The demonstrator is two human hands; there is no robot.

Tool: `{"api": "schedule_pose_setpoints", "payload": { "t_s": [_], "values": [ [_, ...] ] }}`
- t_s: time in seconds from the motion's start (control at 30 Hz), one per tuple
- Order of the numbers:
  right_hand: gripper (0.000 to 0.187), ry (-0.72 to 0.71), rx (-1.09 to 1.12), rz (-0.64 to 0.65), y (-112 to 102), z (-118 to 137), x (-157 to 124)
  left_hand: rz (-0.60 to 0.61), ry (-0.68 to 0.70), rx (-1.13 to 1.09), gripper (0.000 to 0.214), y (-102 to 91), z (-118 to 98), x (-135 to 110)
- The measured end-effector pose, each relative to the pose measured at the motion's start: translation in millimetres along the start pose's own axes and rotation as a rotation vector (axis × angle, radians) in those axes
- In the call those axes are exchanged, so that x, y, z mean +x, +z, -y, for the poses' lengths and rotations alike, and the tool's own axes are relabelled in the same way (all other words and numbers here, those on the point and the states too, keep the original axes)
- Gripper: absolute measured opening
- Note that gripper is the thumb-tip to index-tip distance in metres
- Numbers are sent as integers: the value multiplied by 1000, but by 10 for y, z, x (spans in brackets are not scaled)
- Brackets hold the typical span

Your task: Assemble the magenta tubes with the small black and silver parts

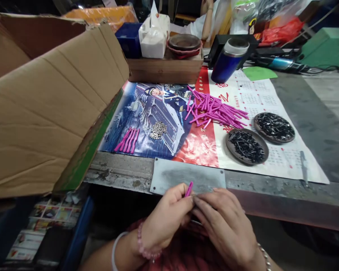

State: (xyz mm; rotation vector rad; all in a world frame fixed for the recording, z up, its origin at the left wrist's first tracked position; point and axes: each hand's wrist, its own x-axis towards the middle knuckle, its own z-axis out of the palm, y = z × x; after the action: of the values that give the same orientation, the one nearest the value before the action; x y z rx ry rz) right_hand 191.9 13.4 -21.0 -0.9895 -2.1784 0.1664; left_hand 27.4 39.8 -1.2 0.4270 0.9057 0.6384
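My left hand is closed round a slim magenta plastic handle, whose tip sticks up between thumb and forefinger. My right hand meets it at the fingertips, fingers bent and pressed together; what they hold, if anything, is hidden. Both hands are in front of a grey metal plate fixed at the table's edge. Beyond it lies a loose heap of magenta handles. Several more handles lie side by side at the left, near a small pile of shiny metal bits.
Two shallow bowls, a nearer bowl and a farther bowl, hold small dark slivers. A large cardboard box stands at the left. Behind are a wooden box, a blue tumbler and another person's arm.
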Motion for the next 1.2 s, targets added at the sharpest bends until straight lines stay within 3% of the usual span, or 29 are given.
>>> {"api": "schedule_pose_setpoints", "payload": {
  "t_s": [0.17,0.27,0.4,0.53,0.7,0.77,0.93,1.2],
  "values": [
    [29,-14,55,12,-29,-30,-23,66,-111,-23,36,-41,-77,-10],
    [23,72,54,12,-88,-18,55,95,-84,7,38,-59,-78,-17],
    [14,279,175,13,-222,-17,160,115,65,185,39,-72,-55,-65],
    [7,586,557,3,-329,-60,143,80,329,602,28,-83,-82,-162],
    [2,919,933,-14,-321,-76,52,47,487,953,18,-113,-91,-237],
    [4,928,946,-24,-299,-51,65,19,562,1072,16,-133,-72,-257],
    [9,774,792,14,-270,42,181,-20,710,1289,17,-164,-37,-332],
    [10,646,687,131,-246,76,206,51,778,1443,24,-191,-93,-397]
  ]
}}
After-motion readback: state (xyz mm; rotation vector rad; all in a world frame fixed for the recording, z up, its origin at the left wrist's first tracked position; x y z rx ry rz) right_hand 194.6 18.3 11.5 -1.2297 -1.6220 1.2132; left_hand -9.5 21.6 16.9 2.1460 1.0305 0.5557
